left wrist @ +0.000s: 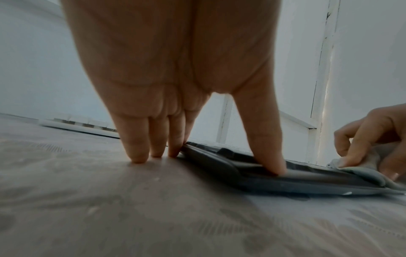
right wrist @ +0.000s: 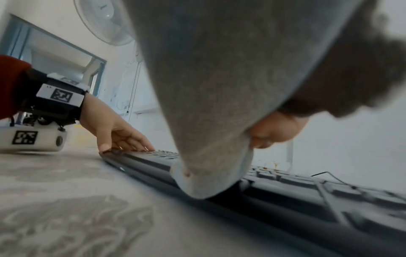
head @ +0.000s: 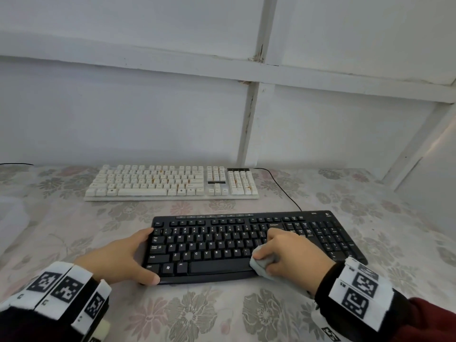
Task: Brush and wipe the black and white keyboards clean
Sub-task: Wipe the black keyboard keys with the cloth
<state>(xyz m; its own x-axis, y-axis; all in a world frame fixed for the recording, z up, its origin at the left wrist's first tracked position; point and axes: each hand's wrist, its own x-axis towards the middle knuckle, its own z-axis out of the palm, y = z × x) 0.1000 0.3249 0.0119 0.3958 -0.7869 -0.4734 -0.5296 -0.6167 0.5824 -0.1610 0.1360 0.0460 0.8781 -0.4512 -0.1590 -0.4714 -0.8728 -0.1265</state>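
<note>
Nearest the head camera, two wrists banded with black-and-white marker cuffs are seen, and beyond them the hands at work. The right hand (head: 291, 253) is curled round a pale grey-blue wad of cloth (head: 261, 266), its grip clamped on the cloth, which is pressed onto the near edge of the flat black plastic keyboard (head: 222, 243) just right of the space bar. The left hand (head: 123, 260) is set against the keyboard's left end, fingers fairly straight and spread from the thumb (left wrist: 263, 139); the thumb is laid on the front edge while the fingertips (left wrist: 136, 153) are planted on the floral-patterned tabletop (head: 197, 314) beside the board. This grip is judged to be a brace, so that the board is not pushed sideways by the wiping.

The black keyboard's long axis is run left to right between the two hands, keys facing up. The cream-white keyboard with stained keys (head: 170, 182) is lain beyond both hands, roughly parallel, well apart from them and untouched. No brush is seen.
</note>
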